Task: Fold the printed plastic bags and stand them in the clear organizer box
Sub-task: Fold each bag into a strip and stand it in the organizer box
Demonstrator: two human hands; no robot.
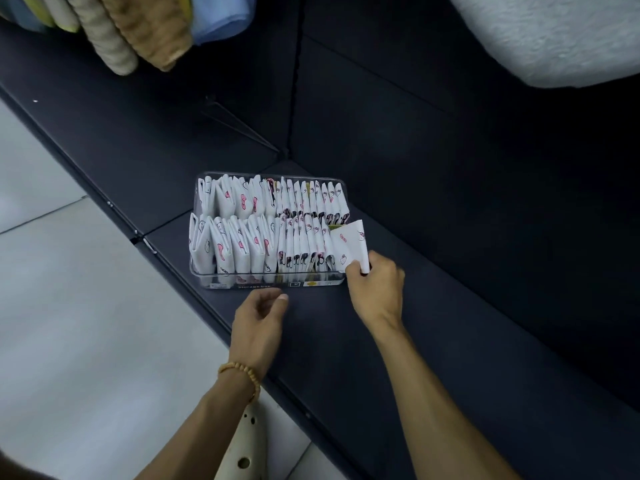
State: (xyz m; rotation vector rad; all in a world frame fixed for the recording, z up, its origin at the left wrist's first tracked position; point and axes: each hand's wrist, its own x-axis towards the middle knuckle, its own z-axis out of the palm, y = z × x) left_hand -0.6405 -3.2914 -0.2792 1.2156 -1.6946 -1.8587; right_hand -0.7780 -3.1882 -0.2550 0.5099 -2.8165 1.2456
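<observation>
A dark navy padded surface (pixel 433 271) fills most of the frame, with pale grey floor tiles (pixel 52 306) at the left. A fluffy white cushion (pixel 554 32) sits in the upper right corner, and rolled beige and blue towels (pixel 138 29) in the upper left. At the centre stands the clear plastic organizer box (pixel 268 285), packed with two rows of upright folded white printed plastic bags (pixel 242 244). The right hand (pixel 375 285) pinches one more folded printed bag (pixel 351 242) at the box's right end. The left hand (pixel 258 323), wearing a beaded wooden bracelet (pixel 242 374), hovers loosely curled and empty just below the box's near wall.
</observation>
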